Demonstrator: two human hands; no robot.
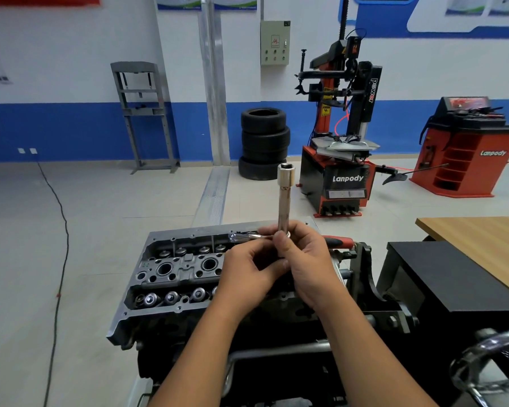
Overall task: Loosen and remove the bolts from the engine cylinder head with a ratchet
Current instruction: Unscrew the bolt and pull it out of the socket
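Nearest, at the lower right corner: a chromed handwheel [494, 362] on the engine stand, blurred. Just beyond, two bare forearms rising to the middle of the view. Left hand [247, 271] curled, fingertips pinching the lower end of a socket extension bar [284, 207]; right hand [309, 265] wrapped round the same lower end, thumb up against the shaft. Bar held upright, a socket [285, 173] on its top end, opening facing up. Under the hands: the cylinder head [177, 271], cover off, valve springs and spark plug wells exposed, sitting on the dark engine block. Behind the fingers, lying across the head's far edge: a ratchet, chrome head [241, 237] to the left, red handle [338, 240] poking out to the right. Bolts too small to make out. Right of the engine: a black cabinet [453, 283], then a wooden tabletop [482, 239]. Farther off on the grey floor: a stack of tyres [263, 142], a red and black Lanpody tyre changer [340, 160], a red wheel balancer [465, 148], a grey press frame [143, 113] against the blue and white wall
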